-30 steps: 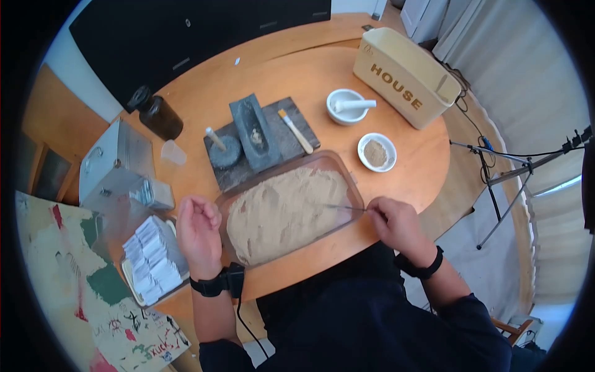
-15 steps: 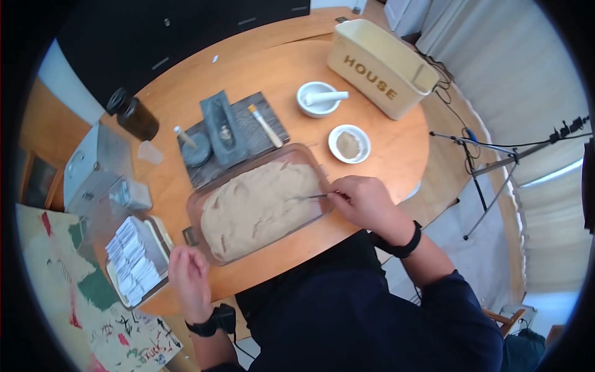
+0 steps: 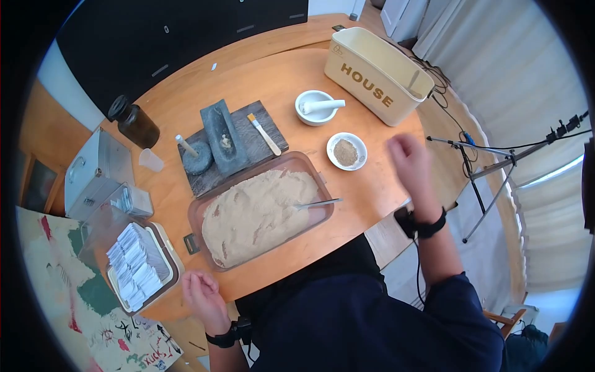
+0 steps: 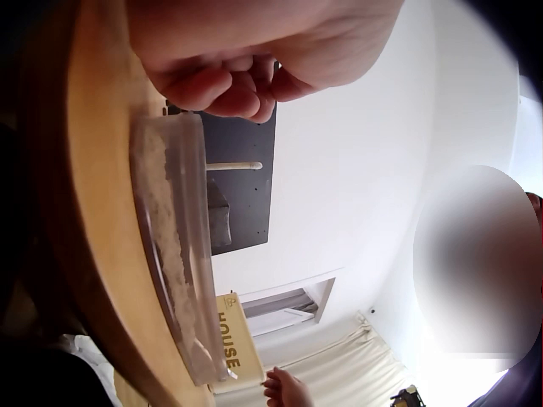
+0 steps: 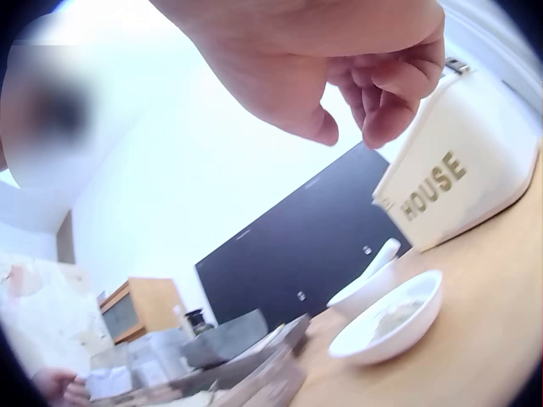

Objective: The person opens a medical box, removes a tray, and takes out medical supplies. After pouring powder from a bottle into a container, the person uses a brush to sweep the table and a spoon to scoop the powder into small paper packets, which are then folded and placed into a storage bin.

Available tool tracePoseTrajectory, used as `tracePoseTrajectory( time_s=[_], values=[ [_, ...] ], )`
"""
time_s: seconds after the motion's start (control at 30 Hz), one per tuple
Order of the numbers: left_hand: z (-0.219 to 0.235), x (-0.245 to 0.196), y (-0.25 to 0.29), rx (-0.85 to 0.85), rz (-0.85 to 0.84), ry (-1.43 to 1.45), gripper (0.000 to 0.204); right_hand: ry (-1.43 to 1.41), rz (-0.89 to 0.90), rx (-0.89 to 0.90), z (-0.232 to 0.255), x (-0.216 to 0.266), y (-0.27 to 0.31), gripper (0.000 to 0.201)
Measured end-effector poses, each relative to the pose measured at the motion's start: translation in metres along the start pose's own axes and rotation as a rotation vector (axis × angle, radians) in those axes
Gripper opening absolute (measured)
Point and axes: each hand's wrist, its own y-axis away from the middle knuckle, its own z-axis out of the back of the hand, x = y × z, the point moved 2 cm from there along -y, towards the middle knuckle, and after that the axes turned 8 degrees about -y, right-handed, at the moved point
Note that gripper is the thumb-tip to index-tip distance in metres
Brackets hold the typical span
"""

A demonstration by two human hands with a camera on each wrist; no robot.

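In the head view a clear plastic tub (image 3: 197, 218) of pale powder (image 3: 254, 214) stands on the table near the person. A thin metal spatula-like tool (image 3: 319, 203) leans across its right rim, the far end in the powder. My right hand (image 3: 411, 164) is raised to the right of a small white bowl (image 3: 347, 166) of brownish powder. Its fingers bend loosely and hold nothing; thumb and fingers stand apart in the right wrist view. Beyond the tub's near left corner hovers my left hand (image 3: 204, 297), fingers loosely curled, also holding nothing.
Behind the tub a dark board (image 3: 266, 118) carries a stone trough (image 3: 222, 133), a round stone grinder (image 3: 197, 160) and a brush (image 3: 265, 135). A white mortar (image 3: 315, 118) with pestle and a cream HOUSE bin (image 3: 372, 80) stand farther right. White paper packets (image 3: 135, 266) fill a box at left.
My right hand has let go of the metal tool and moved right and away from the tub; the tool now rests on the rim. My left hand has drawn back from the tub's left side.
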Motion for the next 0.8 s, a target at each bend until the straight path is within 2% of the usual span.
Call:
tracePoseTrajectory(
  time_s=[0.03,0.1,0.13,0.2,0.23,0.3,0.33,0.37,0.43,0.47,0.53,0.7,0.8],
  values=[
    [0.002,0.003,0.002,0.008,-0.007,-0.016,0.014,-0.120,-0.044,-0.131,0.012,-0.026,-0.023,0.038],
    [0.001,0.007,0.004,0.030,-0.014,-0.023,0.014,-0.384,-0.364,-0.220,0.037,-0.044,-0.058,0.062],
    [0.000,0.008,0.006,0.009,-0.025,-0.033,0.014,-0.379,-0.359,-0.232,0.046,-0.047,-0.076,0.062],
    [0.000,0.012,0.008,-0.004,-0.037,-0.035,0.014,-0.783,-0.779,-0.175,0.051,-0.059,-0.101,0.086],
    [0.000,0.013,0.008,0.001,-0.064,-0.058,0.014,-0.782,-0.772,-0.183,0.051,-0.060,-0.110,0.086],
    [0.000,0.015,0.007,0.012,-0.096,-0.071,0.014,-0.709,-0.768,-0.035,0.047,-0.059,-0.125,0.097],
    [0.001,0.015,0.007,0.018,-0.100,-0.088,0.015,-0.639,-0.744,-0.046,0.042,-0.049,-0.128,0.084],
    [0.001,0.016,0.007,0.024,-0.105,-0.106,0.015,-0.639,-0.738,-0.051,0.042,-0.053,-0.133,0.084],
    [0.004,0.018,0.009,0.028,-0.120,-0.114,0.014,-0.581,-0.700,0.074,0.033,-0.057,-0.144,0.055],
    [0.004,0.018,0.008,0.032,-0.132,-0.126,0.014,-0.582,-0.697,0.074,0.031,-0.055,-0.148,0.055],
    [0.004,0.019,0.009,0.039,-0.145,-0.135,0.014,-0.573,-0.717,0.029,0.029,-0.054,-0.149,0.035],
    [0.004,0.022,0.009,0.059,-0.151,-0.171,0.014,-0.664,-0.744,0.001,0.036,-0.069,-0.147,0.037],
    [0.006,0.024,0.008,0.053,-0.158,-0.165,0.014,-0.706,-0.742,-0.010,0.040,-0.049,-0.130,0.039]
  ],
)
